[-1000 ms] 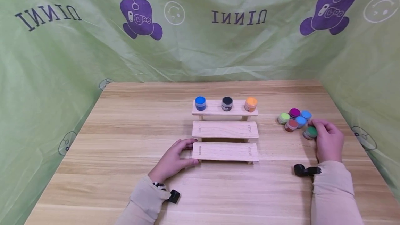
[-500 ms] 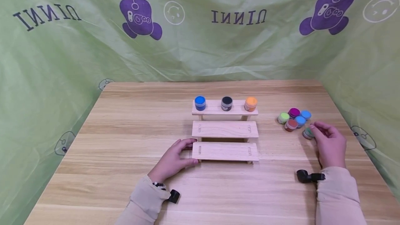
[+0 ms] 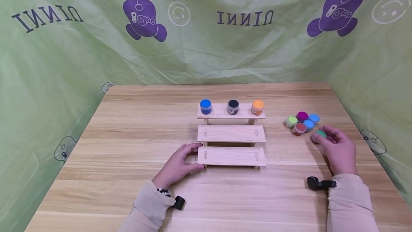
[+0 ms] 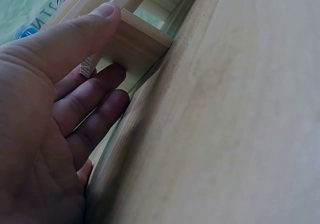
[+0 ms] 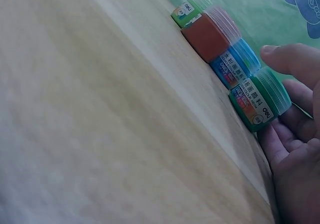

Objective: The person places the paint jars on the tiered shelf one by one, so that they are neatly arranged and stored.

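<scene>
A three-tier wooden step rack (image 3: 231, 134) stands in mid-table. My left hand (image 3: 176, 164) grips the left end of its lowest tier, thumb in front and fingers behind and below. On the right, my right hand (image 3: 342, 150) is around a green paint jar (image 5: 256, 101) standing on the table. In the right wrist view its thumb is held apart from the clear lid, and the other fingers are behind the jar, partly hidden; whether they touch it I cannot tell. A blue jar (image 3: 205, 107), a black jar (image 3: 233, 107) and an orange jar (image 3: 258, 107) stand on the top tier.
Left of the green jar is a cluster: a red-brown jar (image 3: 299, 129), a lime jar (image 3: 291, 121), a purple jar (image 3: 302, 116) and two light-blue jars, the nearer one (image 3: 308, 125) beside the red-brown. Green printed cloth (image 3: 206, 53) hangs around the wooden table (image 3: 128, 124).
My right hand has shifted slightly toward me and to the right, its thumb now over the green jar. The jar has barely moved. My left hand has stayed on the rack.
</scene>
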Action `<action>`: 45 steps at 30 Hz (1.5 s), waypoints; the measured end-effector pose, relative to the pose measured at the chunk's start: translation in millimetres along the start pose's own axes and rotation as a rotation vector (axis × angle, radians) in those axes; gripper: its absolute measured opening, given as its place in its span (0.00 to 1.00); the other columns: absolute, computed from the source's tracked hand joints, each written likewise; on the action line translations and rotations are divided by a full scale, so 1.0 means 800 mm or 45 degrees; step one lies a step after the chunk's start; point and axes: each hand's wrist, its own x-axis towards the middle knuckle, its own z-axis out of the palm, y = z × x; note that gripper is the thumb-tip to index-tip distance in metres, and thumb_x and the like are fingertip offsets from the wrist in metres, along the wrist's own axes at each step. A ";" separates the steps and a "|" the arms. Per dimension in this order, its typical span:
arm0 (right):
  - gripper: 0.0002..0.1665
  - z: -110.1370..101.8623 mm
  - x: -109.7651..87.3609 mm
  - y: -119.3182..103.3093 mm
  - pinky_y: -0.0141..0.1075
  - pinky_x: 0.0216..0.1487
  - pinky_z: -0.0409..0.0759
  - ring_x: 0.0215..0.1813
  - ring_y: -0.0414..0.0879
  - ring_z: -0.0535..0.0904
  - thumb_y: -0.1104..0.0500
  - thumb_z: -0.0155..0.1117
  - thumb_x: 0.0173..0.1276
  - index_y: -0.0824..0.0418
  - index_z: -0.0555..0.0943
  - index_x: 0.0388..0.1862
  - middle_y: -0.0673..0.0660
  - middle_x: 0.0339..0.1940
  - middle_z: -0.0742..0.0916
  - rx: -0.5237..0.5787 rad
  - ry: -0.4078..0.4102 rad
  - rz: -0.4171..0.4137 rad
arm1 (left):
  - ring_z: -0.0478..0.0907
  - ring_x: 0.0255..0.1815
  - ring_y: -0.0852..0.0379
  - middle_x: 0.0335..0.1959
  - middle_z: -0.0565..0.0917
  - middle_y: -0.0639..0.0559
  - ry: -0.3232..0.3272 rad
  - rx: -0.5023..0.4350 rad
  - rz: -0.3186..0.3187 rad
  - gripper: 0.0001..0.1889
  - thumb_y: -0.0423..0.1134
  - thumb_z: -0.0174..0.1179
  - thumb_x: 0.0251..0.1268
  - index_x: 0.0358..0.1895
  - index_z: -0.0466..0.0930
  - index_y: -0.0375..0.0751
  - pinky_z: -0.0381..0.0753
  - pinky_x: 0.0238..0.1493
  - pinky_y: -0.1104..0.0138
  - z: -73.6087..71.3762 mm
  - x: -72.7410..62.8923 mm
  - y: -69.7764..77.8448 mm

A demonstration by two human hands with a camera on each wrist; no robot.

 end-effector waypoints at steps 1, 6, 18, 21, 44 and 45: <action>0.40 0.000 0.000 0.000 0.14 0.43 0.72 0.47 0.30 0.75 0.58 0.79 0.59 0.60 0.75 0.69 0.35 0.45 0.83 -0.013 -0.006 0.001 | 0.80 0.58 0.53 0.52 0.84 0.55 0.000 0.004 -0.005 0.36 0.44 0.79 0.51 0.66 0.76 0.49 0.44 0.79 0.51 0.000 0.000 0.000; 0.39 -0.001 0.001 0.002 0.14 0.42 0.72 0.46 0.29 0.75 0.54 0.78 0.61 0.61 0.75 0.70 0.34 0.44 0.81 -0.202 -0.015 -0.036 | 0.78 0.58 0.57 0.52 0.83 0.59 0.001 -0.005 -0.045 0.36 0.45 0.79 0.49 0.65 0.76 0.53 0.61 0.72 0.52 0.001 -0.001 0.003; 0.44 -0.003 0.002 0.006 0.15 0.39 0.71 0.44 0.28 0.71 0.43 0.73 0.64 0.63 0.72 0.72 0.45 0.50 0.79 -0.508 -0.054 -0.064 | 0.78 0.57 0.59 0.53 0.80 0.58 -0.002 -0.001 -0.045 0.36 0.44 0.79 0.50 0.65 0.76 0.52 0.71 0.65 0.54 0.002 -0.001 0.003; 0.44 -0.003 0.001 0.004 0.16 0.39 0.71 0.44 0.28 0.71 0.41 0.72 0.64 0.63 0.72 0.71 0.47 0.51 0.79 -0.532 -0.047 -0.055 | 0.78 0.58 0.58 0.54 0.80 0.58 -0.004 -0.001 -0.044 0.36 0.45 0.79 0.50 0.66 0.76 0.52 0.72 0.64 0.54 0.002 -0.001 0.003; 0.32 0.006 -0.011 -0.009 0.14 0.42 0.74 0.45 0.28 0.77 0.53 0.78 0.60 0.57 0.80 0.63 0.35 0.42 0.82 -0.212 0.011 -0.050 | 0.76 0.60 0.53 0.55 0.81 0.54 -0.011 0.025 -0.024 0.36 0.46 0.78 0.52 0.67 0.75 0.50 0.62 0.71 0.48 -0.001 -0.002 0.003; 0.33 0.007 -0.011 -0.010 0.14 0.42 0.73 0.45 0.28 0.77 0.53 0.78 0.60 0.57 0.79 0.64 0.35 0.43 0.81 -0.211 0.016 -0.050 | 0.76 0.60 0.52 0.55 0.81 0.54 -0.011 0.026 -0.025 0.36 0.47 0.78 0.52 0.67 0.75 0.50 0.62 0.71 0.48 -0.001 -0.002 0.002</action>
